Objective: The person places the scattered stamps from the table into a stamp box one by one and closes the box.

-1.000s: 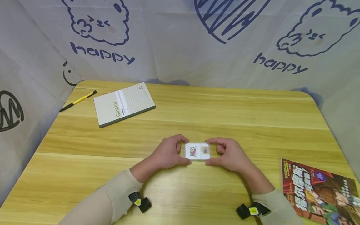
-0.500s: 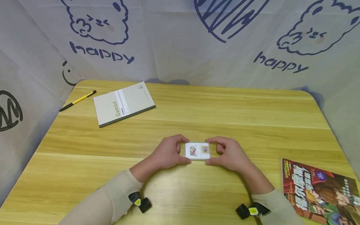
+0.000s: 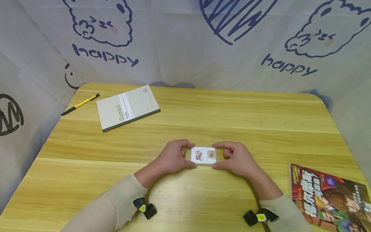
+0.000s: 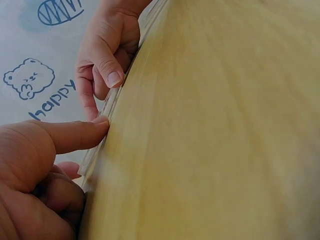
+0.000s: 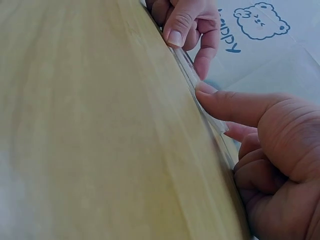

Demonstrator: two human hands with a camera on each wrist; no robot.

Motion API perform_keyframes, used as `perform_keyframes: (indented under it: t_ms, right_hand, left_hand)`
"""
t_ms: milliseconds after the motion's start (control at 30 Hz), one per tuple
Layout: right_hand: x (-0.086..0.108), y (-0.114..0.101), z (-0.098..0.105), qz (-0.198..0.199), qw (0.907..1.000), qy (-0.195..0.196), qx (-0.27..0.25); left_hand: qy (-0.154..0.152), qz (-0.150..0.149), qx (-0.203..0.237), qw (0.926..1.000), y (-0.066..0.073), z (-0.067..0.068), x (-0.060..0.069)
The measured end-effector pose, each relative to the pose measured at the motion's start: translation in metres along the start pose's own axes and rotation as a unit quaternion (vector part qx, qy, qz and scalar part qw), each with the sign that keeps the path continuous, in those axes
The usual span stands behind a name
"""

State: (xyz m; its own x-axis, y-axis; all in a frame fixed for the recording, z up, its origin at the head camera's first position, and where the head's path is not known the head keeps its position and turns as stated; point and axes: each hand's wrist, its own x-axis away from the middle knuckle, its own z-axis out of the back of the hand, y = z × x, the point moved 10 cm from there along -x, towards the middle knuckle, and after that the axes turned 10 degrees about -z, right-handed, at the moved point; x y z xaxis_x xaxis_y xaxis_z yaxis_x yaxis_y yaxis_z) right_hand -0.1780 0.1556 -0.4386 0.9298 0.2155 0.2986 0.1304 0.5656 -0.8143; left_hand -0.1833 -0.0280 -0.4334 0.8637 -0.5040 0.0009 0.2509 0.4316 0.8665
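Note:
A small flat clear-edged case (image 3: pixel 204 155) with a white face lies at the middle of the table, a colourful picture on its left half and a tan square on its right. My left hand (image 3: pixel 175 157) pinches its left end between thumb and index finger, the other fingers curled under. At the opposite end my right hand (image 3: pixel 236 159) grips it the same way. Both wrist views show the case (image 4: pixel 95 152) edge-on, low against the wood, with a thumb (image 5: pixel 225 102) on its near edge. Its underside is hidden.
On the wooden table (image 3: pixel 232 112), a Gambit notebook (image 3: pixel 127 108) lies at the back left, with a yellow and black pen (image 3: pixel 80 104) beside it. A red comic-style magazine (image 3: pixel 327 196) lies at the right front. White cloth (image 3: pixel 179 48) with drawings hangs behind.

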Motion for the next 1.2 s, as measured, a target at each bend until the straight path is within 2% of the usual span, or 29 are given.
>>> perform_keyframes:
  t_ms: [433, 767, 1200]
  right_hand:
    - [-0.0057, 0.0026, -0.0021, -0.036, 0.9993, 0.012, 0.003]
    - [-0.0041, -0.0030, -0.0044, -0.004, 0.9999, -0.001, 0.013]
    - [-0.0031, -0.0021, -0.0045, 0.005, 0.9996, -0.021, -0.016]
  left_hand:
    - [0.011, 0.039, 0.011, 0.9991, -0.0065, 0.0017, -0.0014]
    - [0.005, 0.029, -0.005, 0.9996, -0.0048, 0.0016, 0.0010]
    - [-0.004, 0.025, -0.001, 0.9997, -0.0048, -0.0012, -0.0003]
